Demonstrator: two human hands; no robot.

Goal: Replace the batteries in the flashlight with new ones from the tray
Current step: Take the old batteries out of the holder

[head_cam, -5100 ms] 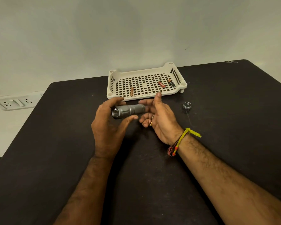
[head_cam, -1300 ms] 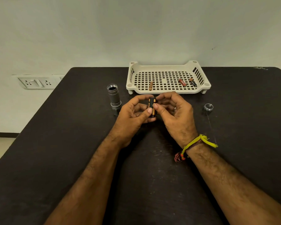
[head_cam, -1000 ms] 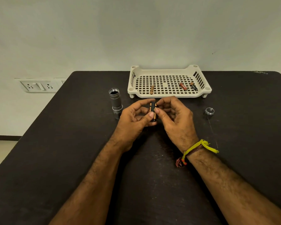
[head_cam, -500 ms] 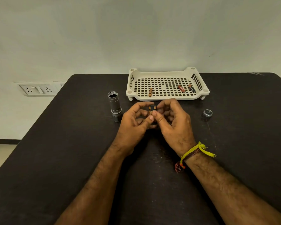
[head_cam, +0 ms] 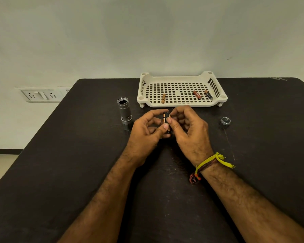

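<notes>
Two hands — left hand, right hand — fingertips pinching battery holder upright

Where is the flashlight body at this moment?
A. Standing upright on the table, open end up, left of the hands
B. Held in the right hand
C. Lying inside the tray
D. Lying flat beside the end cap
A: the flashlight body stands upright on the table, its threaded open end up, left of the left hand.
</notes>
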